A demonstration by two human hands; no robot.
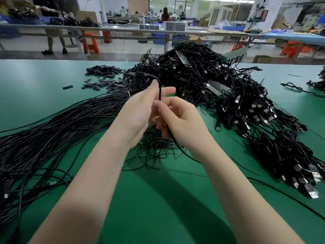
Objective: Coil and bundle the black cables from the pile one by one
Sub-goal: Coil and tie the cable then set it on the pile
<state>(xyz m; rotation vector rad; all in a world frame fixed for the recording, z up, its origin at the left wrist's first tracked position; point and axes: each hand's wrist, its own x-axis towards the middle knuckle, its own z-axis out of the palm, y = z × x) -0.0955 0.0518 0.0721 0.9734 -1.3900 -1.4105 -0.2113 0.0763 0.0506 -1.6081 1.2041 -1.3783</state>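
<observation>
Across the bottom of the frame lies the flat green table mat (pixel 158 205). Mid-frame, the right hand (pixel 182 124) curls its fingers round a thin black cable (pixel 159 92), which trails toward the lower right. The left hand (pixel 140 110) pinches the same cable higher up, where it bends over. Behind them, upper right, sprawls the tangled pile of black cables (pixel 219 88); at left fans a straight bundle of black cords (pixel 58 127).
</observation>
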